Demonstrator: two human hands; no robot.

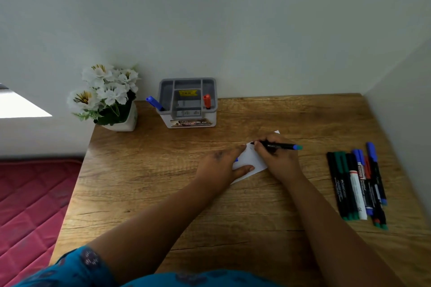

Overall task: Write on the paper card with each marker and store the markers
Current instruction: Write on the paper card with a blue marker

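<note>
A white paper card [250,159] lies on the wooden table [163,193]. My left hand [218,165] presses flat on its left edge, and something blue shows under the fingers. My right hand [275,158] grips a black marker [281,146] with a blue end, its tip touching the card's upper part. Several more markers [359,184], black, green, blue, red and white, lie in a row at the right. A grey organizer [187,102] at the back holds a blue marker [155,103] on its left and a red marker [206,101] on its right.
A white pot of white flowers [106,95] stands at the table's back left corner. Walls close the back and right sides. A red mattress [30,205] lies beyond the table's left edge.
</note>
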